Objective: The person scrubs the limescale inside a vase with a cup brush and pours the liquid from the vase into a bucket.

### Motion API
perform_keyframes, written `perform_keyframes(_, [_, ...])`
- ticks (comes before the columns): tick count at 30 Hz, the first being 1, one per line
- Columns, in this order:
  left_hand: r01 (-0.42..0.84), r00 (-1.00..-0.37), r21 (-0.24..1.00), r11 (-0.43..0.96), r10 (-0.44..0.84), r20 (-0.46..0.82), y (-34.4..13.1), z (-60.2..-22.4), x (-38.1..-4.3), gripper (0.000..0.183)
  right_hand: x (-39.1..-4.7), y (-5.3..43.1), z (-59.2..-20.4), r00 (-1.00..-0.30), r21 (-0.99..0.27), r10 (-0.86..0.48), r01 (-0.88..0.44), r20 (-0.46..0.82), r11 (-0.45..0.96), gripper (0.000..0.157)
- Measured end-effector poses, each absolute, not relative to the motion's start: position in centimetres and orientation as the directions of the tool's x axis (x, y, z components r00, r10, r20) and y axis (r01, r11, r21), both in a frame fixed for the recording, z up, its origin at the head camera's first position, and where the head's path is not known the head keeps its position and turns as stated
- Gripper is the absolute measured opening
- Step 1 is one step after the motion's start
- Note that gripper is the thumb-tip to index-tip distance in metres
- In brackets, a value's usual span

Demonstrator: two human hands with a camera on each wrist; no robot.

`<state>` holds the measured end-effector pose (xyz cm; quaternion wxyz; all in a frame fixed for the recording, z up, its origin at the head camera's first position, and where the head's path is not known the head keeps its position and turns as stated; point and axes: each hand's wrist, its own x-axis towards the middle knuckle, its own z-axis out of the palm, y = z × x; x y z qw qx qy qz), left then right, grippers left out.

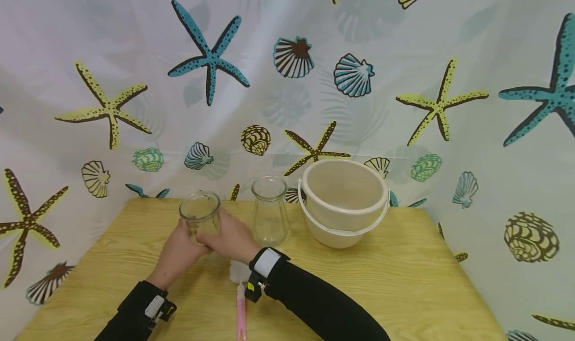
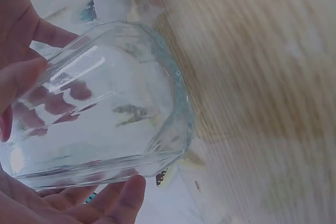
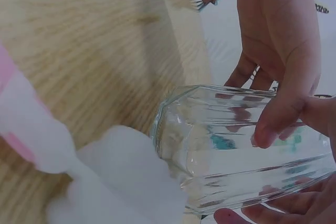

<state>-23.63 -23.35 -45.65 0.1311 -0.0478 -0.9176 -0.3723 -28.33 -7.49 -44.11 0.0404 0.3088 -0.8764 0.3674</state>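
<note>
Both hands hold a clear glass jar (image 1: 204, 227) with a thick rolled rim, near the far left of the table. My left hand (image 1: 176, 253) grips its left side, and my right hand (image 1: 232, 237) grips the right side with the thumb across the front. Faceted walls of the glass jar (image 2: 94, 108) show through in the left wrist view, its base close to the wood. In front of the hands lies a sponge brush, with a pink handle (image 1: 241, 308) and a white head (image 3: 121, 177), which partly overlaps the jar's base in the right wrist view.
A second glass jar (image 1: 269, 223) stands upright just right of the hands. Beside it is a cream bucket (image 1: 339, 233) with its white handle lowered in front. The wood-grain table (image 1: 382, 291) ends at a curtain (image 1: 287, 101) printed with starfish and shells.
</note>
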Motion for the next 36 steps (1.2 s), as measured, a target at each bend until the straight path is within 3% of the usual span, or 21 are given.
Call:
perform_keyframes(13, [0.18,-0.96,0.582,0.793,0.012,0.281,-21.2,-45.7,-20.8,0.111,-25.1,-4.5,-43.9,-0.772,-0.624,-0.549,-0.607,0.32,0.491,0.073])
perform_keyframes(36, [0.24,-0.959,0.577,0.78,0.097,0.268,-13.3,-44.9,-18.4,0.109,-21.6,4.1,-43.5,-0.818,-0.591,-0.499,-0.561,0.287,0.579,0.083])
